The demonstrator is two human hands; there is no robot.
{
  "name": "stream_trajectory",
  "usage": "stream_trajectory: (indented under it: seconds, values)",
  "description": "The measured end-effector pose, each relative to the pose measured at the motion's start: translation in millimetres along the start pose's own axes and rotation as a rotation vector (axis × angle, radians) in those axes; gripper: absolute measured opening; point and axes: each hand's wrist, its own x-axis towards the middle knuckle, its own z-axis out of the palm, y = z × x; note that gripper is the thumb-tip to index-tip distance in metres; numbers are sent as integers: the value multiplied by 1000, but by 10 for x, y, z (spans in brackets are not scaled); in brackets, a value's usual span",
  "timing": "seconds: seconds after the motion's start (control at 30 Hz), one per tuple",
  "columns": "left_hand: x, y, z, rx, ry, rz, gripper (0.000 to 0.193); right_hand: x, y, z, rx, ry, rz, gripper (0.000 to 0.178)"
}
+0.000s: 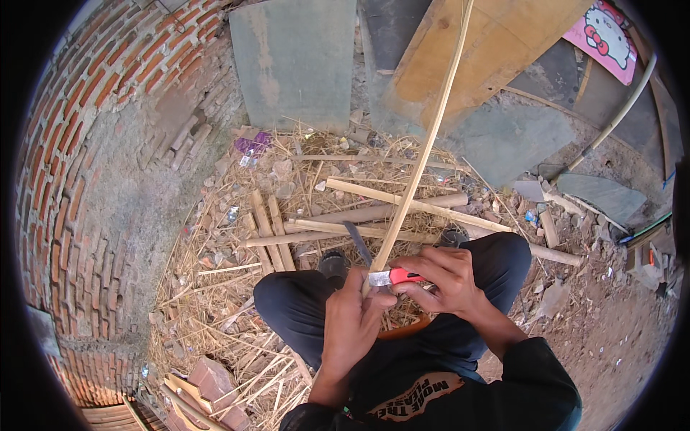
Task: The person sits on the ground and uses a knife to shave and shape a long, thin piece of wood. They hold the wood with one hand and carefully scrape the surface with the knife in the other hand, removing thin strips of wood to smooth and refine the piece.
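Note:
A long, pale bamboo strip (422, 154) rises from between my hands and leans away toward the upper right. My left hand (350, 310) is closed around its lower end. In my right hand (444, 280) is a red-handled tool (407, 276), whose flat silver-grey, blade-like part lies across the strip beside my left fingers. A dark, narrow blade (357, 243) sticks up just left of the strip, next to my left hand. Its lower end is hidden, so I cannot tell what holds it. My bent knees (496, 269) are on either side of my hands.
Split bamboo pieces (273, 230) and a bamboo pole (374, 212) lie beyond my feet on straw and shavings (194, 287). A brick wall (93, 158) stands at left. Grey boards (295, 65) and a brown board (481, 50) are at the back. Bare soil (611, 345) is at right.

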Motion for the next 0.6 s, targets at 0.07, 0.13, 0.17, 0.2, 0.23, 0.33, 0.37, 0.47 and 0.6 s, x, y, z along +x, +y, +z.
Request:
stream_trajectory:
  seconds: [0.07,0.13,0.17,0.2,0.23,0.33,0.37,0.47,0.6]
  values:
    - [-1,12,16,2,-14,-3,33,14,-8,15,-2,-2,-3,37]
    - [6,-2,38,-26,-10,19,35,29,-44,25,-7,11,-27,37]
    - [11,-5,51,-40,-8,30,36,32,-55,30,-22,21,-20,36]
    - [14,1,66,-10,18,41,36,36,-65,40,-35,30,-15,35]
    - [21,14,85,20,43,51,36,41,-72,46,-48,39,-9,35]
    - [31,50,114,81,74,58,28,63,-89,31,-103,44,6,33]
    - [36,57,121,96,77,56,25,67,-95,19,-117,47,18,32]
    - [33,25,142,135,100,78,25,84,-118,-4,-144,52,42,31]
    - [27,26,170,203,95,62,25,72,-90,-52,-180,83,51,27]
